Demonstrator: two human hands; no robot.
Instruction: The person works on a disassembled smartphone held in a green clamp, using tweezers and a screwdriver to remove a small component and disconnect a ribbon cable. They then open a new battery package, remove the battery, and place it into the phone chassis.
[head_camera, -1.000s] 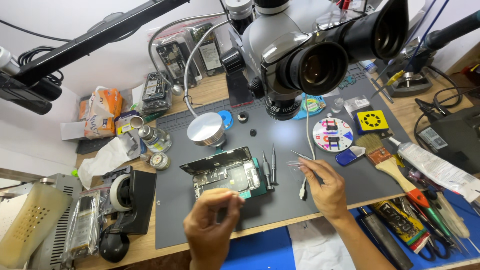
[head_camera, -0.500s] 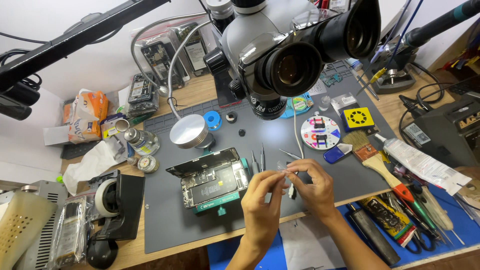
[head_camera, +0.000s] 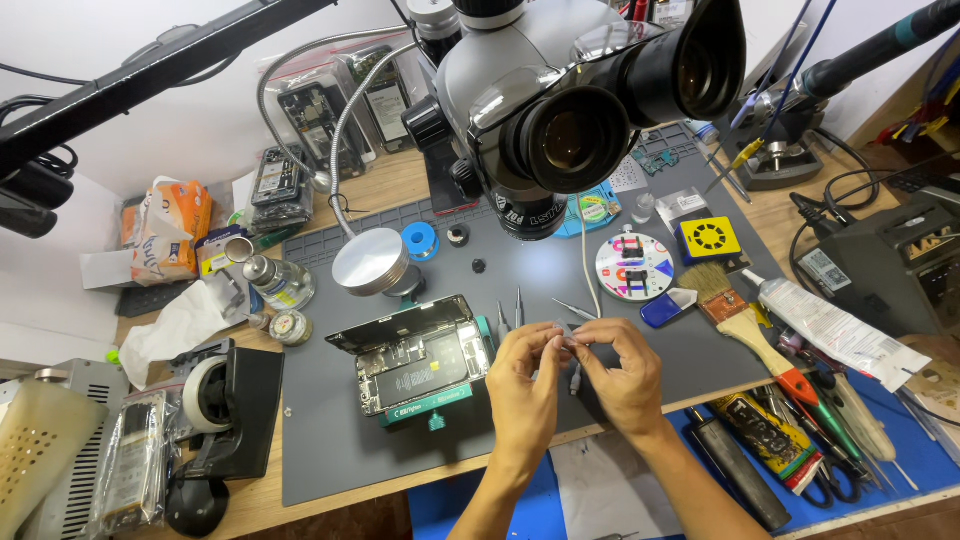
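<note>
Grey mat (head_camera: 640, 375) covers the middle of the wooden bench (head_camera: 395, 185). Head view, one only.

Hands: two, both over the mat's near edge. Left hand (head_camera: 527, 380) and right hand (head_camera: 620, 370) meet fingertip to fingertip, pinching one small pale part (head_camera: 567, 338) between them; too small to identify.

Counts on the mat:
- one opened phone (head_camera: 415, 352), clamped in a green-edged holder (head_camera: 432, 407), just left of the left hand;
- at least three tweezers (head_camera: 518, 310) lying just beyond the hands;
- one blue solder spool (head_camera: 420, 240);
- one round white parts disc (head_camera: 634, 266);
- one yellow square block (head_camera: 709, 238).

One microscope head (head_camera: 570, 90) hangs above.

Right of the mat: one brush (head_camera: 745, 325), one white tube (head_camera: 835, 330), several hand tools, not countable.

Left: one tape dispenser (head_camera: 225, 400) holding one roll; one small glass bottle (head_camera: 275, 283), contents not discernible.
</note>
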